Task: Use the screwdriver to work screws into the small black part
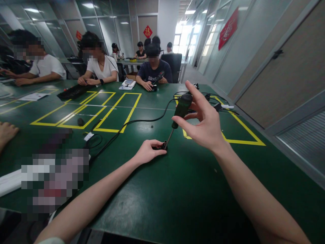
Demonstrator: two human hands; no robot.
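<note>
My right hand (203,120) has its thumb and fingers round the dark green handle of a screwdriver (183,105), the index finger stretched upward past the handle's end. The metal shaft slants down to the left, and its tip meets a small black part (164,145). That part is pinched between the thumb and fingers of my left hand (149,151), low over the green tabletop. Its exact kind is too small to make out, and the fingers cover some of it.
The green table (152,189) carries yellow tape outlines (110,130). A black cable (144,120) runs across it towards the right-hand clutter. A black tray (73,91) and a white device (127,84) lie at the far side. Several people sit around; another person's hand (7,134) rests at left.
</note>
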